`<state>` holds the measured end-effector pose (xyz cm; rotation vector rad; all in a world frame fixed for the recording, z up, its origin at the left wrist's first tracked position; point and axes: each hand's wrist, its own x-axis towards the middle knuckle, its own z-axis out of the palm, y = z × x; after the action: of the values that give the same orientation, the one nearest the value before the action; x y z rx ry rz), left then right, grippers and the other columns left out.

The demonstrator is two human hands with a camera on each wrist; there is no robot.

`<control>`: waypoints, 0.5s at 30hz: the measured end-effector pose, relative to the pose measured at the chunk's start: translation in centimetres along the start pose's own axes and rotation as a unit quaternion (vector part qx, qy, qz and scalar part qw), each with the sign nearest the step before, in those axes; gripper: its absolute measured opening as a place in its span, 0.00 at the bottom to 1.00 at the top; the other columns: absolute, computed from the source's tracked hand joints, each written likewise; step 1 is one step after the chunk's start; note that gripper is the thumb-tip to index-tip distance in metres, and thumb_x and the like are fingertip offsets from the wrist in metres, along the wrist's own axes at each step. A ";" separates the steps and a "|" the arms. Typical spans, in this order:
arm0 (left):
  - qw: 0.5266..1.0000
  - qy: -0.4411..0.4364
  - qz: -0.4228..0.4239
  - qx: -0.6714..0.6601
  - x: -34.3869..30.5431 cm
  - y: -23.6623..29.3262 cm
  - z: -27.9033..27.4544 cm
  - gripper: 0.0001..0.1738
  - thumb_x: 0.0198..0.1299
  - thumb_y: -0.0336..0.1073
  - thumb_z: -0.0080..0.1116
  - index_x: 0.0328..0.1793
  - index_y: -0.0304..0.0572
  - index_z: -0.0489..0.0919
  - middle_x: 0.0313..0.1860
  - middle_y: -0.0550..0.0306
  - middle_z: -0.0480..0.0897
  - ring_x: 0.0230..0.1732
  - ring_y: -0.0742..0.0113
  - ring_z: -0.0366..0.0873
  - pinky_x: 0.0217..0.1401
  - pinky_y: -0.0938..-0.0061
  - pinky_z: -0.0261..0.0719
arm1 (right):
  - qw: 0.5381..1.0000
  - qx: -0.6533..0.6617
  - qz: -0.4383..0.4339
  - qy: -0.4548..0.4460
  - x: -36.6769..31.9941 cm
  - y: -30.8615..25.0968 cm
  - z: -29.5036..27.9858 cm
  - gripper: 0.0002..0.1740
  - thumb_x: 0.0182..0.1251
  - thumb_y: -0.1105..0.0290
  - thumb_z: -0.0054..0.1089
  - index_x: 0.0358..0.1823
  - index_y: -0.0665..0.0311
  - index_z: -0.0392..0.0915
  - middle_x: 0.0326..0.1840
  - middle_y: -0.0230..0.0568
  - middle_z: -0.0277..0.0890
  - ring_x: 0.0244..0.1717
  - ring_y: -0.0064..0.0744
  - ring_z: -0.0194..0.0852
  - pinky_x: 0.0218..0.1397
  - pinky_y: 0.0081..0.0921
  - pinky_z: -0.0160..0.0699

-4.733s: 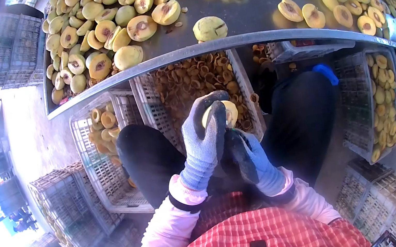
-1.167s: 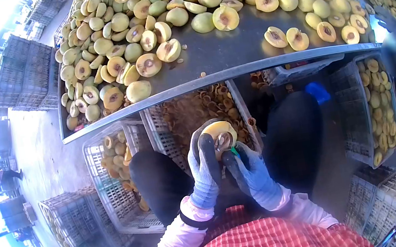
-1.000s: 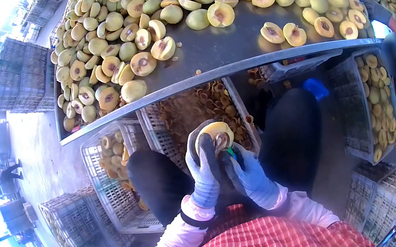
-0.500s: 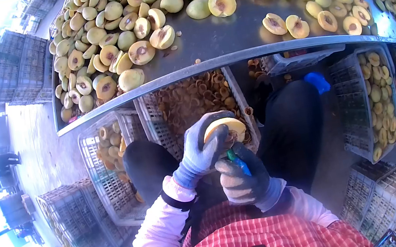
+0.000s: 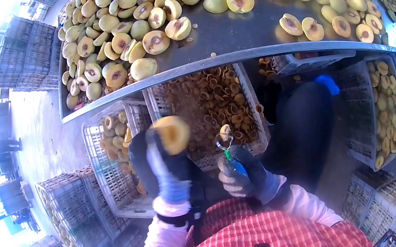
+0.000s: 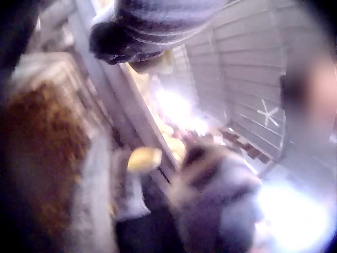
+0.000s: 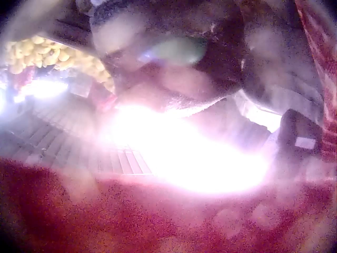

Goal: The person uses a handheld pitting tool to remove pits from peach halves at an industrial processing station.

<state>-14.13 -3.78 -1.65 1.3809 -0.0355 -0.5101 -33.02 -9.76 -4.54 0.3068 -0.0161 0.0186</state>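
Note:
In the head view my gloved left hand [image 5: 163, 168] is motion-blurred and holds a yellow peach half [image 5: 172, 134] by its edge, over the left knee. The half has a dark hollow in its cut face. My gloved right hand [image 5: 242, 176] grips a loop corer [image 5: 228, 155] with a green and blue handle, its metal loop pointing away from me. A pale, brownish cut-out piece [image 5: 225, 130] sits at the loop, over the crate of scraps [image 5: 256, 113]. The left wrist view is blurred. In the right wrist view, glare covers much of the picture beneath the right hand [image 7: 168, 58].
A metal table [image 5: 224, 30] heaped with peach halves stands ahead, its raised rim [image 5: 259, 52] running across. A white crate [image 5: 115, 189] with peach halves stands by the left knee, another filled crate [image 5: 367, 132] at the right. Stacked crates [image 5: 77, 217] are at the left.
My left hand has swung left with the peach half, away from the corer. The right hand keeps hold of the corer, whose loop now shows with the cut-out piece at it.

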 end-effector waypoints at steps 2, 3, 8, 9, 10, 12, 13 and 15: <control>0.990 0.029 0.115 0.081 2.7 3.3 -2.9 0.18 0.69 0.42 0.52 0.54 0.33 0.74 0.44 0.51 0.79 0.44 0.65 0.78 0.49 0.69 0.81 | 1.000 -0.007 0.000 0.009 -0.1 0.0 0.2 0.27 0.73 0.43 0.42 0.40 0.62 0.71 0.17 0.30 0.60 0.12 0.20 0.56 0.12 0.17 0.59; 0.974 0.036 0.157 0.157 3.8 5.4 -3.9 0.16 0.69 0.38 0.53 0.54 0.31 0.74 0.43 0.51 0.80 0.44 0.65 0.79 0.51 0.67 0.80 | 1.000 -0.010 0.003 0.010 0.0 0.0 0.3 0.27 0.73 0.43 0.42 0.40 0.62 0.71 0.17 0.30 0.60 0.13 0.19 0.56 0.12 0.17 0.59; 0.797 -0.004 0.300 0.523 8.8 7.0 -2.3 0.24 0.56 0.40 0.67 0.57 0.38 0.78 0.43 0.49 0.82 0.45 0.57 0.81 0.49 0.66 0.78 | 0.981 -0.144 0.018 0.126 1.4 -0.2 1.9 0.22 0.72 0.47 0.49 0.47 0.60 0.71 0.24 0.33 0.68 0.16 0.21 0.60 0.17 0.19 0.64; 0.833 -0.028 0.219 0.508 9.3 7.7 0.5 0.24 0.55 0.43 0.68 0.56 0.41 0.79 0.41 0.51 0.82 0.43 0.57 0.82 0.48 0.66 0.79 | 0.969 -0.157 0.024 0.187 1.8 0.1 1.7 0.19 0.71 0.52 0.53 0.51 0.58 0.69 0.28 0.33 0.70 0.19 0.22 0.63 0.20 0.20 0.65; 0.747 -0.039 0.294 0.595 10.3 7.8 2.9 0.25 0.56 0.49 0.66 0.54 0.42 0.79 0.40 0.51 0.82 0.41 0.53 0.83 0.45 0.64 0.79 | 0.966 -0.171 0.014 0.194 2.1 0.0 1.8 0.18 0.71 0.53 0.54 0.52 0.57 0.69 0.28 0.33 0.71 0.19 0.22 0.64 0.21 0.20 0.66; 0.604 -0.022 0.356 0.713 13.8 6.7 6.5 0.35 0.49 0.64 0.65 0.49 0.40 0.78 0.36 0.48 0.83 0.40 0.50 0.83 0.42 0.59 0.80 | 0.959 -0.194 -0.013 0.208 2.5 0.0 2.4 0.16 0.71 0.56 0.55 0.52 0.56 0.69 0.29 0.33 0.72 0.21 0.22 0.66 0.21 0.19 0.66; 0.574 -0.057 0.303 0.759 15.8 5.5 7.7 0.37 0.48 0.65 0.65 0.48 0.37 0.78 0.34 0.46 0.83 0.40 0.49 0.83 0.44 0.59 0.80 | 0.953 -0.200 -0.021 0.225 2.5 -0.3 2.2 0.14 0.71 0.56 0.55 0.49 0.55 0.69 0.29 0.33 0.73 0.20 0.22 0.67 0.22 0.19 0.67; 0.547 -0.137 0.250 0.787 18.4 6.0 10.2 0.36 0.49 0.64 0.64 0.48 0.37 0.77 0.34 0.44 0.83 0.41 0.49 0.83 0.43 0.60 0.80 | 0.943 -0.216 -0.078 0.242 2.5 -0.6 1.2 0.13 0.71 0.55 0.55 0.47 0.55 0.70 0.27 0.32 0.72 0.19 0.23 0.67 0.21 0.20 0.68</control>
<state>1.02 -19.34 1.13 2.8639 -1.4475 -0.0491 -30.54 -10.68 -3.49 -0.1434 0.4884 -0.0661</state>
